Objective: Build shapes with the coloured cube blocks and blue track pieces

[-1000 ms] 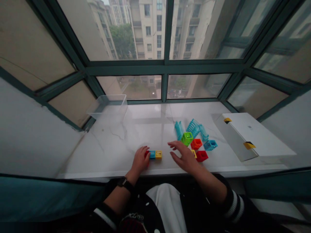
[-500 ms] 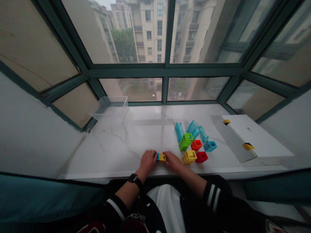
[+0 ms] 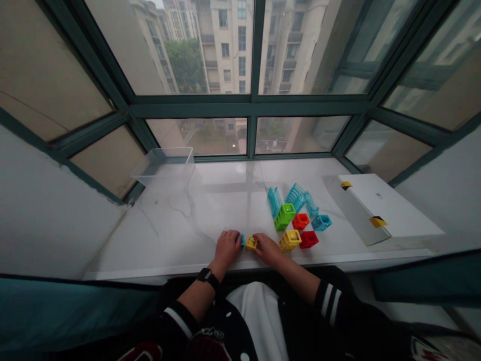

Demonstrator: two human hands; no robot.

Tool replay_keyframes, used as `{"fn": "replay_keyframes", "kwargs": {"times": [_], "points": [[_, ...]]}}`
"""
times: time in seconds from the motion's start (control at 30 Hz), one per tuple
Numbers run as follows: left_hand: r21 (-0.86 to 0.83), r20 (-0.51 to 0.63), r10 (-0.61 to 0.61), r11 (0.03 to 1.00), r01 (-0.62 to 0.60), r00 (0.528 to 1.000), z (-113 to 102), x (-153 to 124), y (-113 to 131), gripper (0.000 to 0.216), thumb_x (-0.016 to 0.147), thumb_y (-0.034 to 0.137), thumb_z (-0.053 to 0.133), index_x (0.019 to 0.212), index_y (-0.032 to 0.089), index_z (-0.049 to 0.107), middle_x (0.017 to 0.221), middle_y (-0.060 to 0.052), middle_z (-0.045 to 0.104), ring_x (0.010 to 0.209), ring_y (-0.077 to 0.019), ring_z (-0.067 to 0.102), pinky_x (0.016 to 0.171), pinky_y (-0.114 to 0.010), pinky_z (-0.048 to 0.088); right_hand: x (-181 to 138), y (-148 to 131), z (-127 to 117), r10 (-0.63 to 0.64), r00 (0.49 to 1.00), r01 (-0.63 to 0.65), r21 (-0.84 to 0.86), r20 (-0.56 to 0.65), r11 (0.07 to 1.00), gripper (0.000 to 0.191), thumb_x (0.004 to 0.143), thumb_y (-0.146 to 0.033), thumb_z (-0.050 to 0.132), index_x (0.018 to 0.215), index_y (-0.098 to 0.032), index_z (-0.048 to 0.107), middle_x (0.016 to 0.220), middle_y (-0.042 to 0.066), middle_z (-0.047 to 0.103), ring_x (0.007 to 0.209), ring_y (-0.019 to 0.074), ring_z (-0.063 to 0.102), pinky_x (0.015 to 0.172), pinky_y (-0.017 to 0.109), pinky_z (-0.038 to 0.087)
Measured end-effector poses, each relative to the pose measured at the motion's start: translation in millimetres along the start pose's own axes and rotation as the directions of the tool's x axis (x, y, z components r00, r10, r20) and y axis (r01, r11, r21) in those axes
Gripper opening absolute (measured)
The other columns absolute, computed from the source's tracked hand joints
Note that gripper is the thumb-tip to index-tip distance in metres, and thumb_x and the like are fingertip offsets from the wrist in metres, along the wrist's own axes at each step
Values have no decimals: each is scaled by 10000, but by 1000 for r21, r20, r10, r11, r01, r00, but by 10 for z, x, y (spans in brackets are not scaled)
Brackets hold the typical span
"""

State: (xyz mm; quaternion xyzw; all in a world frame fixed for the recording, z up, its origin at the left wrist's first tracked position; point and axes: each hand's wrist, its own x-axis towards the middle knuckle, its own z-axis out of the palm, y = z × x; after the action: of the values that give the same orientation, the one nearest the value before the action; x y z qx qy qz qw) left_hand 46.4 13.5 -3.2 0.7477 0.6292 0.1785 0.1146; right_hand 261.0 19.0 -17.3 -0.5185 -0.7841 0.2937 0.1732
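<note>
My left hand [image 3: 227, 249] rests on the marble sill, its fingers over a small blue block [image 3: 241, 240]. My right hand [image 3: 267, 249] presses from the other side against a small yellow block [image 3: 251, 243], which stands right next to the blue one. The two blocks sit between my hands, partly hidden by my fingers. Just to the right lie a yellow cage block [image 3: 290, 240], a red block [image 3: 308, 239], an orange-red block [image 3: 300, 221], a green cage block [image 3: 284, 216] and a blue cage block [image 3: 321, 222].
Transparent teal ribbed tube pieces [image 3: 295, 198] lie behind the blocks. A white box [image 3: 376, 208] with yellow corners stands at right on the marble sill [image 3: 161, 225]. A transparent plastic bin [image 3: 163, 167] sits at the back left against the window frame.
My right hand has moved left from above the loose blocks to the yellow block, uncovering the yellow cage block. The red piece beside my left hand no longer shows.
</note>
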Motion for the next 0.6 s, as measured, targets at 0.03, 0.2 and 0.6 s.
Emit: {"fn": "replay_keyframes", "kwargs": {"times": [0.03,0.2,0.6], "points": [[0,1,-2,1000,2,1000,-3,2,3,214,1045,336,508,1057,230,693,1053,-79,714,1037,-266,588,956,-386,441,-10,0,-10,5,1000,-5,3,-1,1000,502,839,-133,718,1319,-219,599,1320,130,671,1237,279,642,1092,418,493],[4,11,-8,1000,8,1000,-20,15,5,224,1041,340,505,1067,236,703,1068,-81,717,1045,-260,596,957,-375,442,-78,-12,-102,3,1000,-1,55,-29,998,514,848,-143,719,1340,-209,589,1338,139,663,1238,280,643,1096,429,498],[-198,1,-21,980,21,1000,40,106,-159,340,1040,251,425,1286,189,651,1265,-116,712,1185,-255,637,1073,-431,484,-190,-162,-303,51,987,-8,275,-152,961,511,919,-310,703,1397,-231,538,1315,122,660,1067,239,706,964,407,584]]}}
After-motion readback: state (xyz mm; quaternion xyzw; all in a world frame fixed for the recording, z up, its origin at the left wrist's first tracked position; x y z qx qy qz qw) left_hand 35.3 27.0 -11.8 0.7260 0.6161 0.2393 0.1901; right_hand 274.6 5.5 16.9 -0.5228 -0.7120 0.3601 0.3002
